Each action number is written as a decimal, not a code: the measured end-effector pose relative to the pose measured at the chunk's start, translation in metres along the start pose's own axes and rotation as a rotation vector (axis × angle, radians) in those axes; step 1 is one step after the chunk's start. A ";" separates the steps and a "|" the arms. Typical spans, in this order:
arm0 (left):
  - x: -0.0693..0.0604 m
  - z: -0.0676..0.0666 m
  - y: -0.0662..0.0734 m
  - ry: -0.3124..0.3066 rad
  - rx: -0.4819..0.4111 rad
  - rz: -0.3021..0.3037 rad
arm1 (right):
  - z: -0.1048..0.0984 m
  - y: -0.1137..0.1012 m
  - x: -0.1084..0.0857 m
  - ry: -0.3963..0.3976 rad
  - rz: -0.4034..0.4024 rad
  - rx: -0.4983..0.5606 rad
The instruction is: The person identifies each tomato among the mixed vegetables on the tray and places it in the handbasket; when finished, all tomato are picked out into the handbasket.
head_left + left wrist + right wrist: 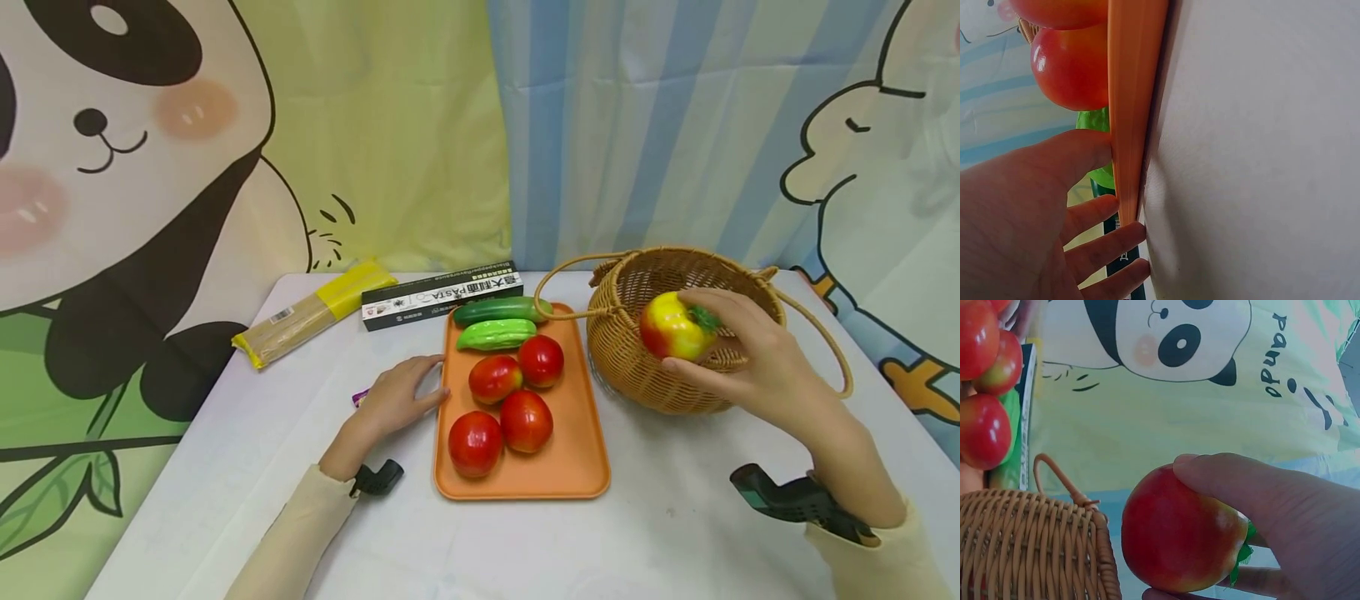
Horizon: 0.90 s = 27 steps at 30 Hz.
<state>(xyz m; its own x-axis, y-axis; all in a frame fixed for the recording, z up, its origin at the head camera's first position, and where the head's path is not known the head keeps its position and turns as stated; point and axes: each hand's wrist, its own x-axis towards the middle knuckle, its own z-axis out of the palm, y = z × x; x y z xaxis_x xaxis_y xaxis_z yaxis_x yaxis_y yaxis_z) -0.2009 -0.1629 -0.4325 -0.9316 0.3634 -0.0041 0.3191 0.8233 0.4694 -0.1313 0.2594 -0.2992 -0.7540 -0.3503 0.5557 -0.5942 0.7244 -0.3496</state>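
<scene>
My right hand grips a red-and-yellow round fruit with a green leafy top, thumb on one side and fingers on the other. It is held above the rim of a wicker basket; in the right wrist view the fruit stands apart from the basket's rim. My left hand touches the left edge of an orange tray with its thumb and fingertips. On this tray lie several red, tomato-like fruits, a bumpy green vegetable and a cucumber.
Behind the tray lies a black-and-white pasta box. A yellow-ended pack of noodles sits to its left. A small purple item is partly hidden by my left hand. The basket's handle overhangs the tray's far right corner.
</scene>
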 end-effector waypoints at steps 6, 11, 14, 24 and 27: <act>0.000 0.001 0.000 -0.001 -0.008 0.003 | -0.004 0.007 -0.001 0.012 0.036 -0.030; -0.001 0.000 0.001 0.006 -0.004 0.007 | -0.005 0.014 0.000 -0.001 0.072 -0.020; -0.001 0.000 0.000 0.010 0.003 0.010 | -0.005 0.018 0.001 -0.006 0.095 -0.025; -0.001 0.000 0.001 0.011 -0.002 0.011 | -0.005 0.037 0.000 -0.065 0.204 -0.028; -0.001 0.000 0.001 0.013 -0.001 0.013 | -0.003 0.041 0.001 -0.081 0.228 -0.017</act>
<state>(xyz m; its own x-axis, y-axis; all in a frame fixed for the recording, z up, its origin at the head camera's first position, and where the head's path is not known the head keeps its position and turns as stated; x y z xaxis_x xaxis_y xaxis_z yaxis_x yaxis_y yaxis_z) -0.1995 -0.1624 -0.4317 -0.9295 0.3685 0.0140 0.3315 0.8181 0.4699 -0.1558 0.2910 -0.3108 -0.8886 -0.2227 0.4011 -0.4018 0.7997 -0.4461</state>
